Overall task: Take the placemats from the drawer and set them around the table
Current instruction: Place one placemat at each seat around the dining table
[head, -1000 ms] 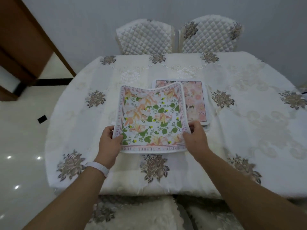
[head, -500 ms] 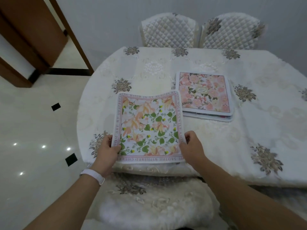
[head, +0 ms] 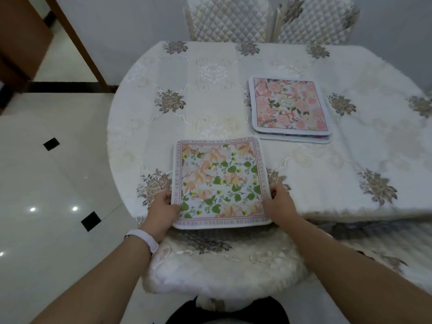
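A square placemat with orange flowers, green leaves and a lettered border lies at the near edge of the round table. My left hand pinches its near left corner and my right hand pinches its near right corner. The mat's near edge slightly overhangs the table's rim. A small stack of placemats with a pink floral one on top sits farther back, right of centre, apart from both hands.
A white embroidered cloth covers the table. A cushioned chair seat stands right below the held mat. Two quilted chair backs stand at the far side. Glossy tiled floor lies to the left, with a wooden door frame behind.
The mat has moved left along the table's near edge and come down flat onto the cloth, both hands still on its near corners. My view has shifted left, so the stack now lies further right.
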The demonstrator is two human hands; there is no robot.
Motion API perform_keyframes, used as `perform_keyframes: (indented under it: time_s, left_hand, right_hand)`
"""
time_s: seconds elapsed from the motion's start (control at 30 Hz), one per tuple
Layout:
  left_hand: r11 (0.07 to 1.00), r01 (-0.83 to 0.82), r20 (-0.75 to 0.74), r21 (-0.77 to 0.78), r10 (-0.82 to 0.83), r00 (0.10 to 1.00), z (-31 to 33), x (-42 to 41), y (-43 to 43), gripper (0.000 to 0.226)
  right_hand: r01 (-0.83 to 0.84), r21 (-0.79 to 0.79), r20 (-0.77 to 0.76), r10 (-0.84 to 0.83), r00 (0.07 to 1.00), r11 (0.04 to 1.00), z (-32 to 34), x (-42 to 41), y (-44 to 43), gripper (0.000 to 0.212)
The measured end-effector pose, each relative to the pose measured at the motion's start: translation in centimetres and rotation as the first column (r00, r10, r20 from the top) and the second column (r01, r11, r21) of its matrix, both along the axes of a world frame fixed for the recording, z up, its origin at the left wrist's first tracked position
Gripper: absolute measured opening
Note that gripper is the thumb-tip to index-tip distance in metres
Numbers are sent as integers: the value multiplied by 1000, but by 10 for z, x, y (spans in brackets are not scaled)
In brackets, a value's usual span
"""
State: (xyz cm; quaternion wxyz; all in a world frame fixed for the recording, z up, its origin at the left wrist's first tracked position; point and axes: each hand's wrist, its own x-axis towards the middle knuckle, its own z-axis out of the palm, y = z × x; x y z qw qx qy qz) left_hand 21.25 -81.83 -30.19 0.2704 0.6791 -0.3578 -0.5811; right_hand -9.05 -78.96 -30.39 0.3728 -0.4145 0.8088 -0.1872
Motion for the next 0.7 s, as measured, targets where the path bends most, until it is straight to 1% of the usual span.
perform_keyframes:
  time_s: [0.1,0.23,0.43,0.6,0.7]
  left_hand:
    - [999,19,0,-25,-19,1000,1,-2,-3,27]
    - [999,25,-20,-27,-26,999,-1,-4,-8,26]
    - [996,79,40,-48,-77,996,-7,0,-14,23]
    - [990,137,117,-44,-131,984,-9,2,-18,22]
    - [987,156,144,-47,-148,979,-9,-1,-19,22]
  right_hand:
    - [12,6,-16,-11,1000,1000,-3,-4,-2,18]
    - [18,-39,-38,-20,999,999,-5,-6,-8,16]
    - [38,-44,-39,-39,998,998,-9,-7,-13,18]
    - [47,-38,-33,-48,998,998,-8,-8,-15,21]
    - [56,-38,-9,-56,998,998,-6,-10,-13,20]
